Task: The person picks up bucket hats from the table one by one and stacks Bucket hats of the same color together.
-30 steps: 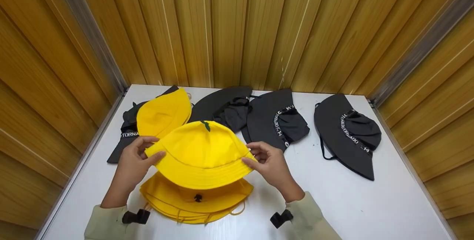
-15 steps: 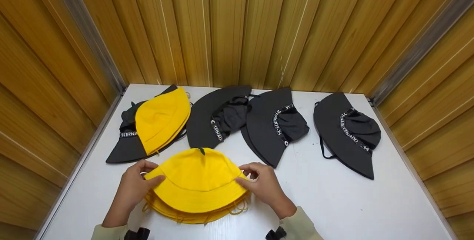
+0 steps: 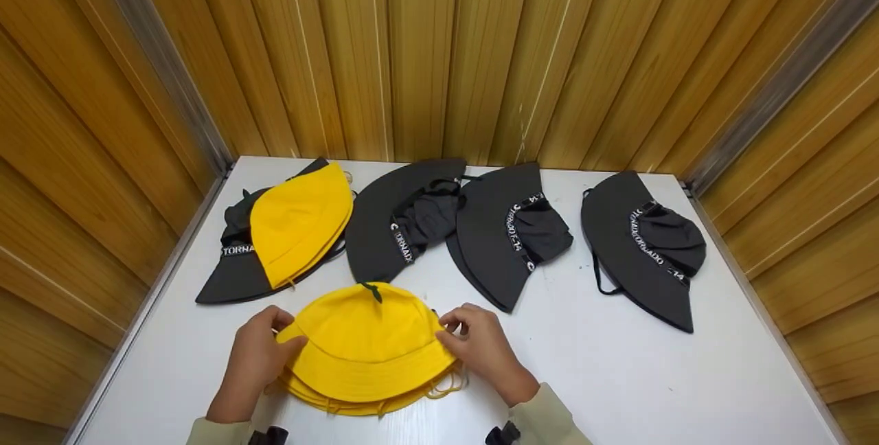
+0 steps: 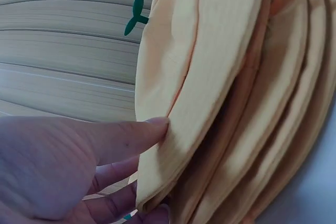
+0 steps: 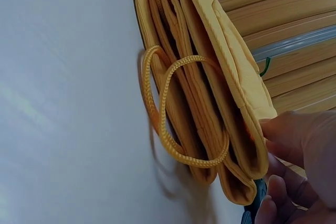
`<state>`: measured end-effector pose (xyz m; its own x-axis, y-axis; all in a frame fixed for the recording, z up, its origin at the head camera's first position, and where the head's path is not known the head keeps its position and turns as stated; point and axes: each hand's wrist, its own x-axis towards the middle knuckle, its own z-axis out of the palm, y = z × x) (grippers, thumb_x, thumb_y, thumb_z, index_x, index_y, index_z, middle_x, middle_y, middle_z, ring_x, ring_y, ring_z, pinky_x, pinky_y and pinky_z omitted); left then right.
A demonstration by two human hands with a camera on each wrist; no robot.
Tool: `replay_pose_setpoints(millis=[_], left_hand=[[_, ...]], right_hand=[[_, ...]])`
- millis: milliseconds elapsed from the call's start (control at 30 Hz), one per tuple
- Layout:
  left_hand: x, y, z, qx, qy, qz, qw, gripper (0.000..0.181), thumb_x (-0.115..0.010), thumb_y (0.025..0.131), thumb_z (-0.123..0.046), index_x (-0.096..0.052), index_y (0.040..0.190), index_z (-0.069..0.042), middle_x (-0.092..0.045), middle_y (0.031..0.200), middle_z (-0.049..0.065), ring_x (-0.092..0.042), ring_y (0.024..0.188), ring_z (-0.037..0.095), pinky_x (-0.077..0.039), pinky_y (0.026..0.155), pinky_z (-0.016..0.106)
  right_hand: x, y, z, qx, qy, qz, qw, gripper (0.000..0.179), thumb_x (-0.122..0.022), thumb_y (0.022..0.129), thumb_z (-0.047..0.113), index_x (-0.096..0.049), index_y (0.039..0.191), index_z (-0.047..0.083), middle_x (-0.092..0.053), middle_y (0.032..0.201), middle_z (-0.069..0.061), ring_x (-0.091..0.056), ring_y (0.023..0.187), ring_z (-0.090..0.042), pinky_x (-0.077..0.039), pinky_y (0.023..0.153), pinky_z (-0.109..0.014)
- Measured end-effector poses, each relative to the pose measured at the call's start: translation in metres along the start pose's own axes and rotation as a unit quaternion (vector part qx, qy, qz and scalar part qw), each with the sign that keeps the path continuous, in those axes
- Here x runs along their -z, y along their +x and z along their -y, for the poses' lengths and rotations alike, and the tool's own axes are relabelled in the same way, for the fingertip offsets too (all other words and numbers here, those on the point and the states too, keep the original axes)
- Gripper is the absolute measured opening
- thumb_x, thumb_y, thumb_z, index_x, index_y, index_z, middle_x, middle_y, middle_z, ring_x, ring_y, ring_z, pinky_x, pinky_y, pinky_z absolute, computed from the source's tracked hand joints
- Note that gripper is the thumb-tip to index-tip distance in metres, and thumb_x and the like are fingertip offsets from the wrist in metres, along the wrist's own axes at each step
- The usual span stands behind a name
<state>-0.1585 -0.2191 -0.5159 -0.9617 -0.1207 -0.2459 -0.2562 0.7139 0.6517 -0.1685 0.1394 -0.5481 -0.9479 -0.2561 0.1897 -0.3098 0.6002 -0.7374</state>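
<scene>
A folded yellow bucket hat (image 3: pixel 371 335) with a green sprout on its crown lies over a stack of yellow hats (image 3: pixel 309 398) near the front of the table. My left hand (image 3: pixel 257 359) pinches its left brim end, thumb on top; in the left wrist view the thumb (image 4: pixel 134 137) presses near the brim seam. At the opposite end, my right hand (image 3: pixel 484 349) pinches the brim between thumb and fingers. From the right wrist view, several folded brims show below it, with a looped yellow cord (image 5: pixel 181 158) hanging out. The lower hats' crowns are mostly hidden.
Along the back lie folded black hats with lettered bands: one in the middle (image 3: pixel 378 218), another overlapping its right side (image 3: pixel 487 239), and one farther right (image 3: pixel 611 253). At left, a yellow hat (image 3: pixel 299 225) covers part of a black hat (image 3: pixel 233 280). Wood-look walls (image 3: pixel 419 53) enclose the table.
Both hands have lowered the yellow hat from above the stack down onto it, toward the front of the table. In the last half second they shifted only slightly. The black hats stayed put.
</scene>
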Motion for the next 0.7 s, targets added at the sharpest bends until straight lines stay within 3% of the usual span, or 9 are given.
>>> replay_pose_setpoints(millis=[167,333,567,700], left_hand=[[-0.001,0.001,0.0,-0.005,0.017,-0.002,0.9998,0.036,-0.08,0.089,-0.016,-0.064,0.117,0.0,-0.061,0.111,0.018,-0.055,0.096,0.027,-0.053,0.086,0.04],[0.003,0.003,-0.003,-0.015,0.019,0.005,0.9997,0.037,-0.081,0.088,-0.014,-0.064,0.118,-0.001,-0.06,0.111,0.017,-0.055,0.095,0.027,-0.051,0.082,0.037],[0.01,0.002,-0.017,-0.025,0.026,0.015,0.9992,0.045,-0.076,0.088,-0.005,-0.061,0.13,-0.002,-0.061,0.118,0.021,-0.056,0.098,0.032,-0.055,0.084,0.043],[0.014,0.006,-0.025,-0.042,0.025,0.011,0.9987,0.044,-0.075,0.089,-0.005,-0.061,0.131,-0.002,-0.061,0.121,0.023,-0.056,0.101,0.034,-0.056,0.085,0.045]], right_hand=[[-0.001,0.001,0.004,-0.008,-0.012,0.005,0.9999,0.011,-0.08,0.088,0.016,-0.077,0.097,0.011,-0.069,0.088,-0.002,-0.055,0.074,-0.008,-0.051,0.068,-0.02],[-0.001,0.002,0.016,0.008,-0.05,-0.002,0.9987,0.015,-0.079,0.089,0.012,-0.077,0.104,0.011,-0.066,0.098,-0.002,-0.061,0.088,-0.017,-0.056,0.079,-0.028],[-0.009,0.003,0.036,0.093,-0.091,-0.013,0.9915,0.019,-0.078,0.09,0.014,-0.077,0.11,0.011,-0.064,0.118,0.002,-0.059,0.114,-0.017,-0.055,0.101,-0.035],[-0.015,0.003,0.039,0.146,-0.11,0.017,0.9831,0.026,-0.081,0.089,0.025,-0.077,0.112,0.013,-0.066,0.129,0.0,-0.059,0.123,-0.021,-0.051,0.109,-0.039]])
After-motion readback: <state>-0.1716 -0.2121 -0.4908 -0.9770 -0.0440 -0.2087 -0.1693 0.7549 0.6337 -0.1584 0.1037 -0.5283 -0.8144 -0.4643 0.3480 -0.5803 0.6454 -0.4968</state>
